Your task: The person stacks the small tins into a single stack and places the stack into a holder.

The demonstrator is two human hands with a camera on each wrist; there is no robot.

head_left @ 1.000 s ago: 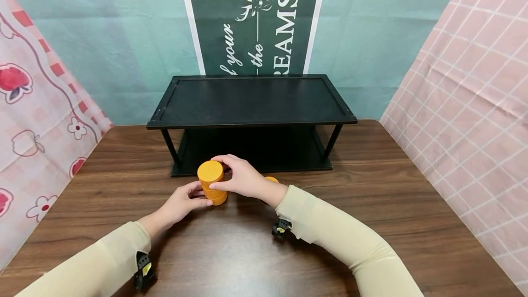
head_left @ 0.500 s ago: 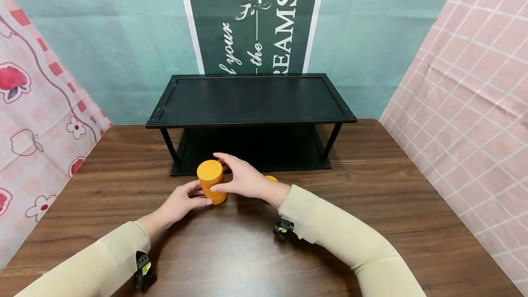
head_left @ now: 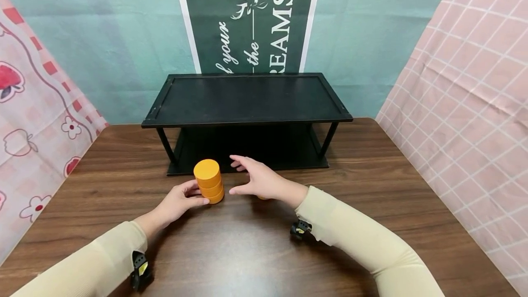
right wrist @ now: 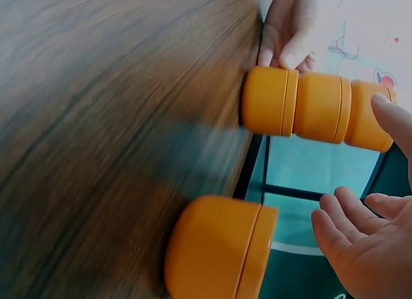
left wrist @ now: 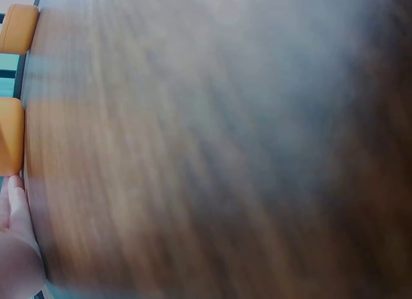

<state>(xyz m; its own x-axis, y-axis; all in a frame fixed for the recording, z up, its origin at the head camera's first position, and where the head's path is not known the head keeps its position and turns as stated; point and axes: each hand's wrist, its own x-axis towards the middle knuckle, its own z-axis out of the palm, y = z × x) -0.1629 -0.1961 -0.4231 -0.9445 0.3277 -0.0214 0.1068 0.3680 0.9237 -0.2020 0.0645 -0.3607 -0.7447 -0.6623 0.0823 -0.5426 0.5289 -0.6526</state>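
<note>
Three round orange lidded jars stand stacked upright on the table, left of the middle. My left hand holds the bottom jar from the left, thumb at the front and fingers round the back; the left wrist view shows its fingertips at that jar's side. My right hand is off to the right of the stack, thumb and fingers spread apart with nothing between them. Below it a fourth orange jar stands alone on the table, mostly hidden by the hand in the head view.
A black two-tier rack stands behind the jars, its lower shelf just beyond the stack. The wooden table stretches in front. Cloths hang at the back and both sides.
My right hand has let go of the upper part of the stack and moved to the right, over the lone jar. The left hand stays at the bottom jar.
</note>
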